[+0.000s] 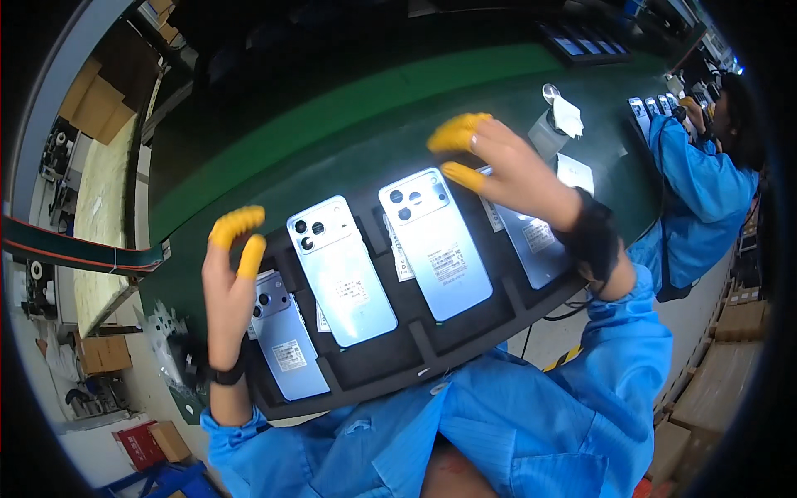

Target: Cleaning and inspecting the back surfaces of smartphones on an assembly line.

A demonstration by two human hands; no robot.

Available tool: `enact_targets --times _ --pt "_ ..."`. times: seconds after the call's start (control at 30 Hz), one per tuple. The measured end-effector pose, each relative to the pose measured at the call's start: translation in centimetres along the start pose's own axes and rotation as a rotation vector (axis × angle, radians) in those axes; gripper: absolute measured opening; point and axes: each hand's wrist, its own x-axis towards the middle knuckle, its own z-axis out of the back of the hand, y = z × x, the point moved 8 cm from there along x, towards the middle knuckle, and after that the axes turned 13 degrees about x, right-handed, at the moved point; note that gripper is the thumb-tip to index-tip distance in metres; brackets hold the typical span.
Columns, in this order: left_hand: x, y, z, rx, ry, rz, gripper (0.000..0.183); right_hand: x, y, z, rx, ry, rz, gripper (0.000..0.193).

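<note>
My left hand point(226, 295), with yellow finger cots, hovers open at the left end of a black foam tray point(378, 373). Beside it a light-blue phone point(292, 339) lies back up, its camera block uppermost. Two more such phones, one left of centre point(344, 278) and one right of centre point(448, 259), sit higher in the tray, with white printed labels partly showing beside them. My right hand point(513, 166), also in yellow cots, is raised above the right side, thumb and fingers apart, holding nothing. Its wrist partly covers the rightmost phone point(529, 245).
The tray lies at the near edge of a green-topped bench point(332, 124). Beyond my right hand stand a clear container point(548, 133) with white paper and a white slip point(574, 173). Another tray of phones point(585, 46) lies far right. A blue-sleeved co-worker point(706, 174) works at right.
</note>
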Motion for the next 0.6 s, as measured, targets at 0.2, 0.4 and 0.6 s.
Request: enact_targets --times 0.2,0.4,0.6 --pt "-6.1 2.2 -0.1 0.712 0.122 -0.014 0.027 -6.1 -2.9 2.1 -0.314 0.098 -0.154 0.024" --pt "-6.1 3.4 -0.2 0.613 0.107 -0.057 0.027 -7.0 -3.8 1.5 -0.230 0.109 -0.245 0.023" --pt "-5.8 6.4 1.3 -0.078 0.073 0.180 0.019 -6.9 -4.6 1.5 -0.097 0.128 -0.364 0.023"
